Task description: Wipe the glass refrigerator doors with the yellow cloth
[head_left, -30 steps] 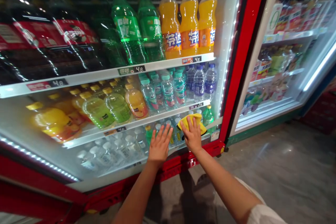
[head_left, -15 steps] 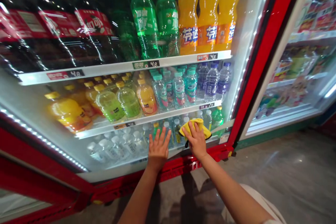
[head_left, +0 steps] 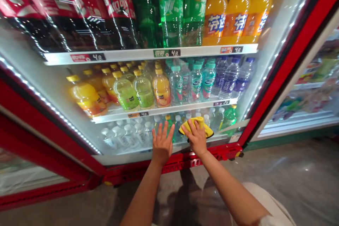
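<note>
My left hand [head_left: 162,145] lies flat with fingers spread against the glass door of a drinks cooler, low down, in front of the bottom row of bottles. Just right of it, my right hand [head_left: 196,137] presses a yellow cloth [head_left: 203,126] with a dark edge onto the same glass. The fingers rest on top of the cloth and part of it is hidden under them. Behind the glass, small clear bottles [head_left: 129,136] stand on the lowest level.
A red frame [head_left: 196,160] runs below the door. Shelves hold cola bottles [head_left: 119,7], green soda bottles [head_left: 171,10], orange soda bottles [head_left: 239,10] and juice bottles [head_left: 127,95]. Another lit cooler [head_left: 304,113] stands at right, over a grey floor [head_left: 288,169].
The view has shifted, so the cooler sits further right and a little higher in the picture. Against the shelves, both hands and the cloth are now slightly further left.
</note>
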`<state>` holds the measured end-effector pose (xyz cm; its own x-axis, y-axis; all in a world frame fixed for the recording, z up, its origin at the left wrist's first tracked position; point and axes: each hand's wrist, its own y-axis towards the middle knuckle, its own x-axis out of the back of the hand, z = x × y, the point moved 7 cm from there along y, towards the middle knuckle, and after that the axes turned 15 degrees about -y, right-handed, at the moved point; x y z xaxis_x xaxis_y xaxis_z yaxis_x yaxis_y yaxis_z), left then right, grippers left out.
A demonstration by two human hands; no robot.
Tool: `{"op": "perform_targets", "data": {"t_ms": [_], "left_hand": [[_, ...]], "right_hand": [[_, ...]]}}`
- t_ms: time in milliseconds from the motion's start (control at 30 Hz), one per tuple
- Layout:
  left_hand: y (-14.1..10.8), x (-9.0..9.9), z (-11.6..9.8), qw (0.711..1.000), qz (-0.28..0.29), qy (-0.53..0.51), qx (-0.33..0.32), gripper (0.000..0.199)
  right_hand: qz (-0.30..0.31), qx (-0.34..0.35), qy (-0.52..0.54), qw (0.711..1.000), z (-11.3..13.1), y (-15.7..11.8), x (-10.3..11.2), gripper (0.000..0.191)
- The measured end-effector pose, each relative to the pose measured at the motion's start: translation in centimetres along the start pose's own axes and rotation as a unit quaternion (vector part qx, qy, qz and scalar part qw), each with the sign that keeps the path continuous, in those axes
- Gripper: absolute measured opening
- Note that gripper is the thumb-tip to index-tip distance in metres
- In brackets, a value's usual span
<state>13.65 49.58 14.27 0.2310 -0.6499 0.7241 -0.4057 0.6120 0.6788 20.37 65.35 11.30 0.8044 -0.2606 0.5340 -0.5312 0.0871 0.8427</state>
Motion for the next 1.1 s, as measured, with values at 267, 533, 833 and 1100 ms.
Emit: {"op": "perform_targets", "data": {"t_ms": [267, 533, 833, 1100], "left_hand": [[-1.8, 1.3, 1.9, 0.999, -0.019, 0.003, 0.038, 0.082], [-3.7, 3.5, 4.2, 0.993, -0.073, 0.019, 0.091, 0.084], [-4.5, 5.5, 6.3, 0.979, -0.143, 0.031, 0.143, 0.089], [-5.1, 4.6, 6.2, 0.976, -0.107, 0.019, 0.187, 0.087]], "right_hand": [[-0.137, -0.044, 0.006, 0.99, -0.5, 3.5, 3.0, 0.053], [-0.111, 0.13, 0.001, 0.985, 4.4, 2.5, 2.6, 0.044], [-0.126, 0.051, 0.019, 0.991, 8.9, 7.1, 3.1, 0.054], [-0.083, 0.133, 0.013, 0.988, 6.7, 6.2, 3.3, 0.057]]}}
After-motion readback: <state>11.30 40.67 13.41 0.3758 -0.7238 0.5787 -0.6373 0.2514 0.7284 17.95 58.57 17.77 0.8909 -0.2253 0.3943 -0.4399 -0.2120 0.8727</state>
